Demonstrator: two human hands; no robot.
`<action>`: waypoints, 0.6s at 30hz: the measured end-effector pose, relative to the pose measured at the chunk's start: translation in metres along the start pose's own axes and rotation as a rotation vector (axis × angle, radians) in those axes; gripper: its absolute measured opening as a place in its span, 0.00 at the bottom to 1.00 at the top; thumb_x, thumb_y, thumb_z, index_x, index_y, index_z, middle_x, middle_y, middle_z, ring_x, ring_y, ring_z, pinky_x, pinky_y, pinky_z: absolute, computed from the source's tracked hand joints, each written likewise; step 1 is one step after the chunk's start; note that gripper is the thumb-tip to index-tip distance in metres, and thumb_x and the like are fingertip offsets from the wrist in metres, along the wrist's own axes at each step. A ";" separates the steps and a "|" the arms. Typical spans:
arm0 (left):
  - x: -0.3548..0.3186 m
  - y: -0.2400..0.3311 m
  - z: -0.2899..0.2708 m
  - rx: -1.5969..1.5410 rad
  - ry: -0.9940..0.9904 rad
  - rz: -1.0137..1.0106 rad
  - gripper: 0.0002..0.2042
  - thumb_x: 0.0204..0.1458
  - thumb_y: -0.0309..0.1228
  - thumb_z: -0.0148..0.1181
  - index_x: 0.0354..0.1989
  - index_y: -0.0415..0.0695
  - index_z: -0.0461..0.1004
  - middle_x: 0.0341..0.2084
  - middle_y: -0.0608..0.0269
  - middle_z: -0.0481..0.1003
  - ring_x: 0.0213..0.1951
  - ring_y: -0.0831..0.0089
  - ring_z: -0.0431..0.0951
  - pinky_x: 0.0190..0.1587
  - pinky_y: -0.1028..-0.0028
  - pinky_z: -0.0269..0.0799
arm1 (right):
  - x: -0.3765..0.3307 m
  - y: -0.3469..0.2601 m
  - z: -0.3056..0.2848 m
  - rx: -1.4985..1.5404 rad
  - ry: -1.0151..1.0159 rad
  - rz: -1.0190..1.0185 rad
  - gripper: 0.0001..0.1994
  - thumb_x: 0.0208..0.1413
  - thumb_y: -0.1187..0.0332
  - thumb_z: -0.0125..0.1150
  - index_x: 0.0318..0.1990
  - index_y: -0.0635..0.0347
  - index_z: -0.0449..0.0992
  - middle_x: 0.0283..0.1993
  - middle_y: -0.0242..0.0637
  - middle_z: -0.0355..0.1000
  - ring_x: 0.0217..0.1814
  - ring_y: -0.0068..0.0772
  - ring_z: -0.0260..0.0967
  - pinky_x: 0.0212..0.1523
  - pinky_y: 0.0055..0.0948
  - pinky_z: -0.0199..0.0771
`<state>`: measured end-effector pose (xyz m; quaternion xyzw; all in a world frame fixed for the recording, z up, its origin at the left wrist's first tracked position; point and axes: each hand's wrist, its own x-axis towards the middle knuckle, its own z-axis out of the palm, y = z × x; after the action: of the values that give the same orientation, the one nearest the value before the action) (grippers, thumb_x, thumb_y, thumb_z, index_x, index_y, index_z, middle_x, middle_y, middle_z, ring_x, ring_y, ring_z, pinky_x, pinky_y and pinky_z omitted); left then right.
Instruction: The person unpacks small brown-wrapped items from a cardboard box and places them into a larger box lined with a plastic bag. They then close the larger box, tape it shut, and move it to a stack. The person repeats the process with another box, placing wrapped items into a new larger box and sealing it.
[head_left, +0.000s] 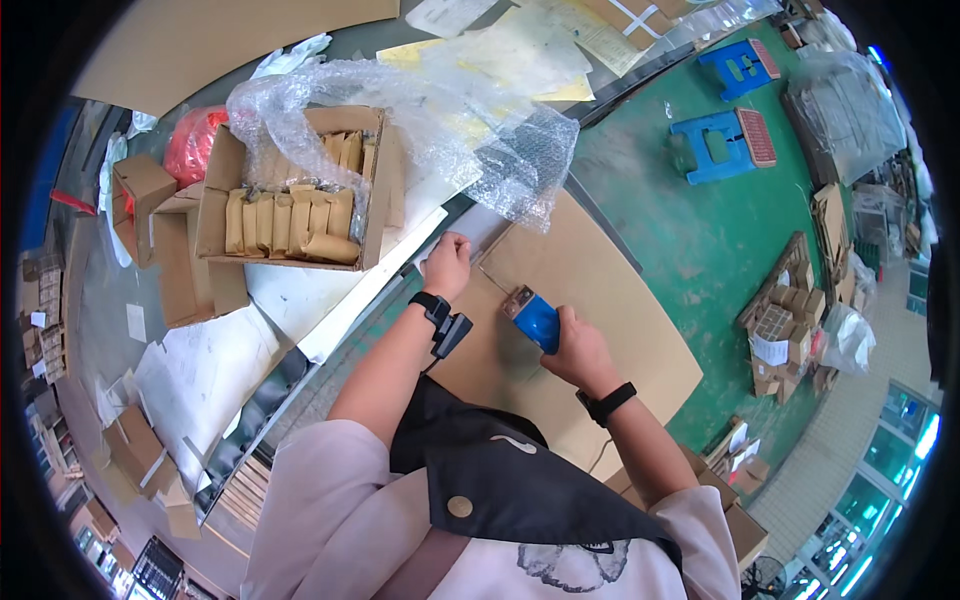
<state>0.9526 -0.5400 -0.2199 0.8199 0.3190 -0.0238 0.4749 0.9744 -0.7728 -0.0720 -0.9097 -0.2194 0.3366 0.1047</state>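
My right hand (582, 352) is wrapped round a blue hand-held tool (538, 322) with a worn, brownish metal head; its exact kind I cannot tell. The tool is over a large brown cardboard sheet (625, 330), its head pointing up and left. At the left edge of this cardboard my left hand (446, 266) is closed, fingers curled inward. Something pale shows beside those fingers, but what they hold, if anything, is hidden. Both wrists wear black bands, and a small black device (451, 335) sits on the left one.
To the left, an open carton (372, 225) holds several brown paper packets (292, 222) on the worktable. Bubble wrap (520, 165) drapes from it toward the cardboard. Two blue stools (708, 150) stand on the green floor. Stacked small boxes (785, 325) lie at the right.
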 end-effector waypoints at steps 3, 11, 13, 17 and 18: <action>0.010 -0.022 0.015 -0.205 -0.143 -0.049 0.12 0.57 0.38 0.56 0.42 0.43 0.72 0.32 0.54 0.78 0.37 0.60 0.78 0.43 0.62 0.71 | 0.004 -0.007 -0.005 -0.006 -0.035 0.037 0.24 0.35 0.70 0.65 0.41 0.63 0.61 0.34 0.54 0.71 0.38 0.57 0.72 0.40 0.47 0.74; 0.005 -0.001 -0.010 0.220 -0.138 0.077 0.24 0.57 0.46 0.50 0.52 0.39 0.69 0.47 0.44 0.74 0.50 0.51 0.74 0.53 0.56 0.67 | -0.005 0.012 -0.013 0.069 -0.007 -0.082 0.37 0.40 0.56 0.74 0.52 0.68 0.60 0.35 0.56 0.74 0.40 0.53 0.74 0.40 0.42 0.75; 0.002 0.020 -0.002 0.190 -0.342 0.136 0.26 0.57 0.45 0.51 0.56 0.38 0.64 0.46 0.45 0.73 0.50 0.49 0.72 0.54 0.55 0.66 | -0.008 0.040 -0.023 0.486 -0.181 -0.049 0.36 0.45 0.49 0.70 0.52 0.68 0.64 0.37 0.52 0.75 0.41 0.45 0.75 0.43 0.38 0.74; -0.039 0.059 0.030 0.442 -0.087 0.112 0.31 0.57 0.48 0.50 0.61 0.37 0.56 0.53 0.47 0.67 0.54 0.48 0.68 0.55 0.52 0.64 | -0.016 0.063 -0.016 0.691 -0.336 -0.083 0.28 0.55 0.45 0.60 0.46 0.67 0.73 0.38 0.42 0.77 0.41 0.31 0.74 0.46 0.32 0.71; -0.043 0.076 0.026 0.492 -0.101 0.066 0.31 0.57 0.49 0.49 0.61 0.37 0.55 0.56 0.48 0.65 0.57 0.48 0.66 0.57 0.51 0.62 | -0.016 0.066 -0.014 0.741 -0.302 -0.085 0.28 0.55 0.45 0.59 0.44 0.67 0.73 0.35 0.40 0.76 0.39 0.29 0.73 0.45 0.32 0.71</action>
<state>0.9663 -0.6081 -0.1616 0.9185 0.2524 -0.1261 0.2771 0.9943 -0.8390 -0.0747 -0.7407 -0.1337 0.5181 0.4062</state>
